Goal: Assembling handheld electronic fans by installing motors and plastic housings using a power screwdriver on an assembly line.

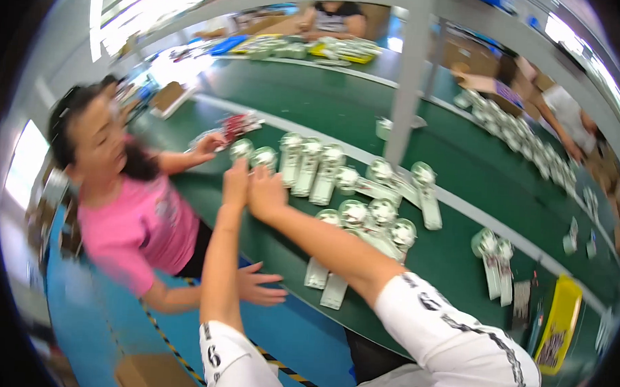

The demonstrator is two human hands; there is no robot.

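White, black-trimmed sleeves [449,331] lead to the left hand [236,182] and right hand [266,193], whose grip is unclear, at two pale round-headed devices [263,157]. Rightward, similar devices [325,172] lie on the green table [449,258]; leftward, a pink-shirted co-worker [139,220].

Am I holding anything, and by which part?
Can't tell: left hand is at one round-headed piece, right hand at another, each by the head, grips hidden.

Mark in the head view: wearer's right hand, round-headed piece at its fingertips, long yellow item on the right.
Right hand [268,195]: head view, back of the hand.
Round-headed piece [263,156]: head view, its round head.
Long yellow item [565,305]: head view, upper yellow part.
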